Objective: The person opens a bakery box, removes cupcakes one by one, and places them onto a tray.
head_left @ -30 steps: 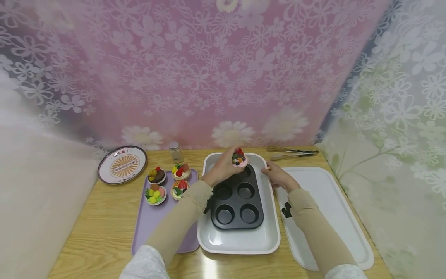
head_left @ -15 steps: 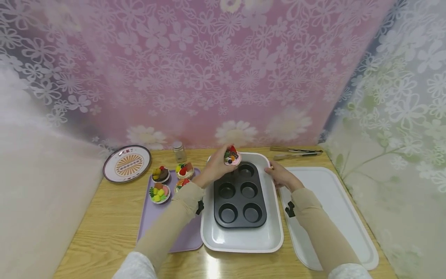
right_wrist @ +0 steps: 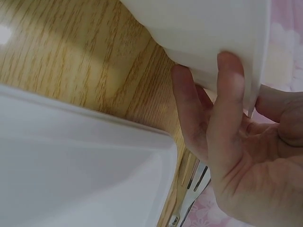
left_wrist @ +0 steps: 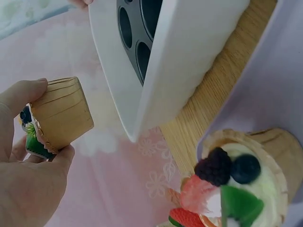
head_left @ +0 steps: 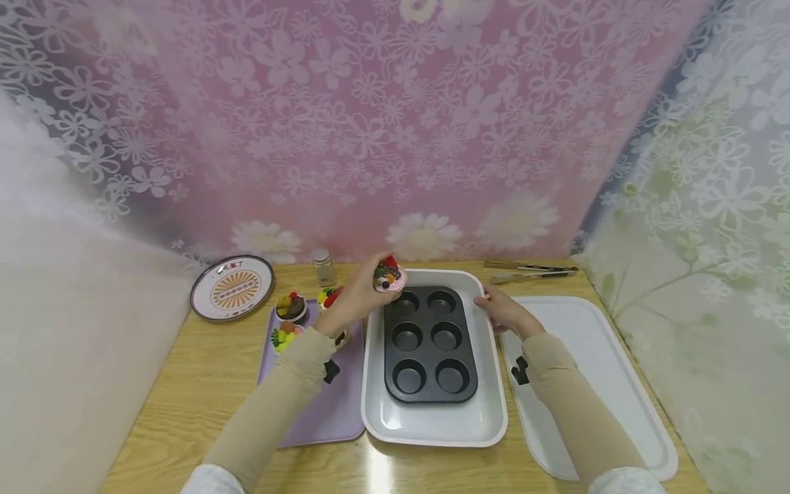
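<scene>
My left hand [head_left: 358, 293] holds a toy cupcake [head_left: 390, 276] topped with pink cream and fruit, above the back left corner of the deep white tray [head_left: 432, 424]. Its tan paper wrapper shows in the left wrist view, between thumb and fingers. A dark muffin pan [head_left: 430, 346] lies inside that tray, its several cups bare. At the tray's right rim, my right hand [head_left: 507, 312] grips the wall, thumb inside and fingers outside in the right wrist view. More fruit cupcakes [head_left: 291, 307] sit on the purple tray [head_left: 327, 418] to the left, partly hidden by my left arm.
A flat white tray [head_left: 592, 384] lies on the right. Behind it are metal tongs [head_left: 533, 269]. At the back left stand a patterned plate [head_left: 232, 288] and a small glass jar [head_left: 324, 269]. Floral cloth [head_left: 395, 137] closes off the back of the wooden table.
My left hand has carried the cupcake leftward, from over the back of the muffin pan to the deep tray's back left corner. The right hand keeps its grip on the rim.
</scene>
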Motion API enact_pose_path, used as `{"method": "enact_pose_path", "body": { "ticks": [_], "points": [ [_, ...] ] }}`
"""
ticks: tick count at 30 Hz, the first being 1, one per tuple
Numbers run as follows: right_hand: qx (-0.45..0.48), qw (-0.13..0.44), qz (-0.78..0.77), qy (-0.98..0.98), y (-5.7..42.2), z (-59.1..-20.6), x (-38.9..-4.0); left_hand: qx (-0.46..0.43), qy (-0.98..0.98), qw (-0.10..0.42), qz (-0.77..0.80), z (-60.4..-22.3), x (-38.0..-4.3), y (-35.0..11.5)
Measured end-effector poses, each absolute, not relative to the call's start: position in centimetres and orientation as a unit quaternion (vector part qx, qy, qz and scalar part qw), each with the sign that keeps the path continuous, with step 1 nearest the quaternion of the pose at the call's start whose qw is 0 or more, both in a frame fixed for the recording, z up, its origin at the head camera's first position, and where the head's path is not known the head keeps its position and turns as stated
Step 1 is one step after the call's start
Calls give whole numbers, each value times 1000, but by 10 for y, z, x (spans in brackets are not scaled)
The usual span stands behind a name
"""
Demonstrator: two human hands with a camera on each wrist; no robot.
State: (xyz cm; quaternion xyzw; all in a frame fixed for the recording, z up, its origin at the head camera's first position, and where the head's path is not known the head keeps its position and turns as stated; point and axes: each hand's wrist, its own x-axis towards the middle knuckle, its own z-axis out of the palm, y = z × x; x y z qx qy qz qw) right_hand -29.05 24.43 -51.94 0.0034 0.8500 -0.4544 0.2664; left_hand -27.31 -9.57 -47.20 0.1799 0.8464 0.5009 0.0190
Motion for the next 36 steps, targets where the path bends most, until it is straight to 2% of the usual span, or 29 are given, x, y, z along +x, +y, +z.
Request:
{"method": "enact_pose_path", "body": {
  "ticks": [11,19,36],
  "points": [
    [11,272,-457,847,245,-520,-289,155,852,20,499,-466,-260,-115],
    [6,274,-459,845,245,-519,-289,172,870,-25,461,-467,-256,-131],
    [1,275,-452,849,246,-521,-293,172,868,0,465,-475,-220,-168]
  ]
}}
